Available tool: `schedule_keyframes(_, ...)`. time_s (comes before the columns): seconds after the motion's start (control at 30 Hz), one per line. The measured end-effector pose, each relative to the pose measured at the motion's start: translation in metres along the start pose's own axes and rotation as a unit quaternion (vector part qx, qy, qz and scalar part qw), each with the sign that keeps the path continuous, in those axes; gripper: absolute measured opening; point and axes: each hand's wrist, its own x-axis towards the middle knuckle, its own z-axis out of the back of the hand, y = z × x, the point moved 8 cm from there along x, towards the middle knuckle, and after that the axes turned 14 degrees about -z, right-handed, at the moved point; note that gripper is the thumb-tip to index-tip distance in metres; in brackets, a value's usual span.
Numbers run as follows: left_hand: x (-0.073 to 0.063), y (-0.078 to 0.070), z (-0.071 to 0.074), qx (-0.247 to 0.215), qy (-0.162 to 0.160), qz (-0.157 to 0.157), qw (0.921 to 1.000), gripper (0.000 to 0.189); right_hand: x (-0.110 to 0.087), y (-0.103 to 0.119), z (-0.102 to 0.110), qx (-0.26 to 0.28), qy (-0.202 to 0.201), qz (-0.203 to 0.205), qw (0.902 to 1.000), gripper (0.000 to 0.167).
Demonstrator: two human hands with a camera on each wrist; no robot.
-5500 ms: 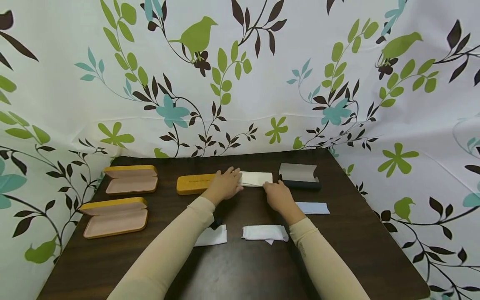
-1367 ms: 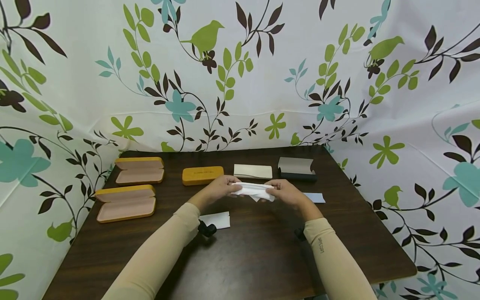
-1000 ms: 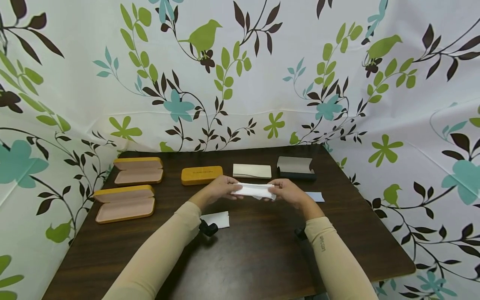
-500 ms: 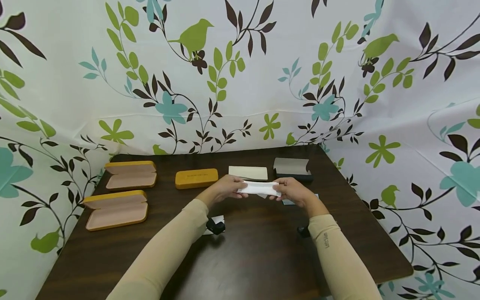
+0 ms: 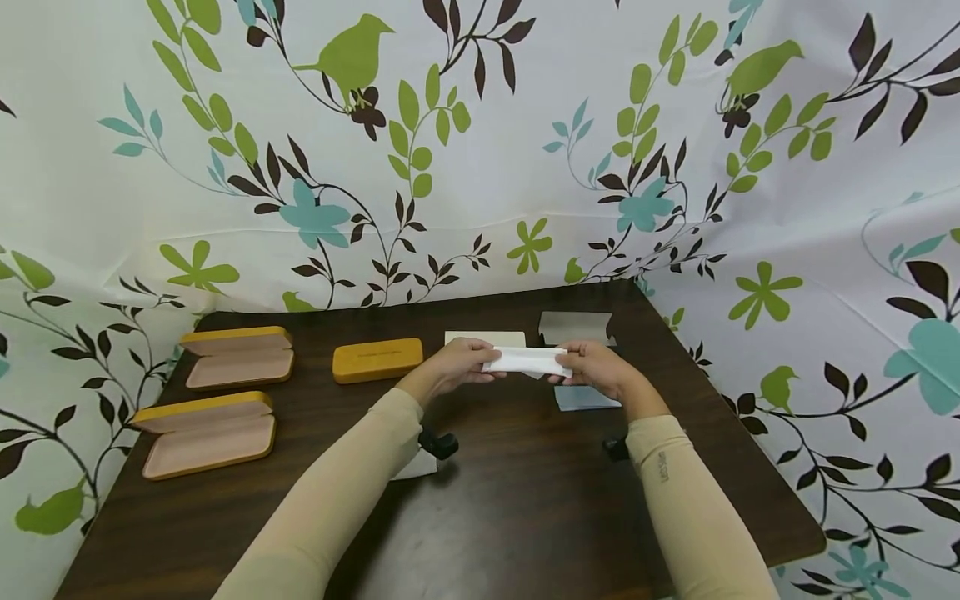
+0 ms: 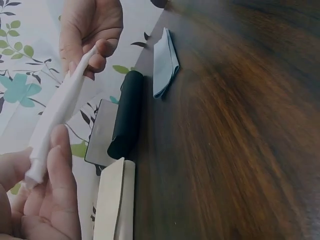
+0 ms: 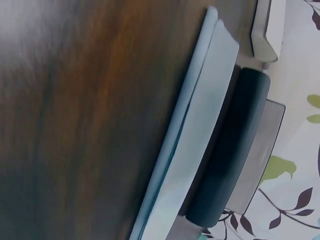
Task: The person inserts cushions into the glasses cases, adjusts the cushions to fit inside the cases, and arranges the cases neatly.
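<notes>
A white folded cloth (image 5: 525, 360) stretches level between my two hands, held above the table. My left hand (image 5: 461, 364) pinches its left end between thumb and fingers, and my right hand (image 5: 600, 367) grips the other end. In the left wrist view the cloth (image 6: 57, 110) runs as a narrow strip from my left hand (image 6: 47, 195) up to my right hand (image 6: 92, 32). Behind it lies a cream pouch (image 5: 483, 337), partly covered. Under my right hand a light blue cloth (image 5: 587, 398) lies on the table; neither hand shows in the right wrist view.
Two yellow glasses cases stand open at the left, a rear one (image 5: 240, 367) and a front one (image 5: 213, 446). A closed yellow case (image 5: 378, 360) lies at the back. An open dark case (image 6: 129, 112) lies beyond my right hand. Another white cloth (image 5: 416, 465) is partly behind my left forearm.
The white cloth, on the table in the oldest frame, is now in both hands, which have left the back row. Lately its loose folds have straightened, and it has shifted slightly right and up in view.
</notes>
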Motion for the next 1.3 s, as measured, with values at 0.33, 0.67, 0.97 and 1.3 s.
schedule_keyframes(0.33, 0.033, -0.018, -0.012, -0.034, -0.014, -0.019, 0.9991, 0.032, 0.007, 0.016, 0.036, 0.003, -0.017, 0.004, 0.9998, 0.04)
schedule_keyframes(0.67, 0.053, -0.006, -0.019, -0.074, -0.04, 0.01, 0.9964, 0.037, 0.034, 0.009, 0.057, 0.035, -0.023, -0.016, 0.999, 0.04)
schedule_keyframes(0.97, 0.081, 0.006, -0.035, -0.075, -0.052, 0.02, 0.9956, 0.037, 0.044, -0.011, 0.082, 0.03, -0.063, -0.047, 0.9965, 0.039)
schedule_keyframes(1.3, 0.102, 0.018, -0.055, -0.077, -0.062, 0.031, 0.9946, 0.036, 0.051, -0.029, 0.109, 0.011, -0.114, -0.045, 0.9924, 0.038)
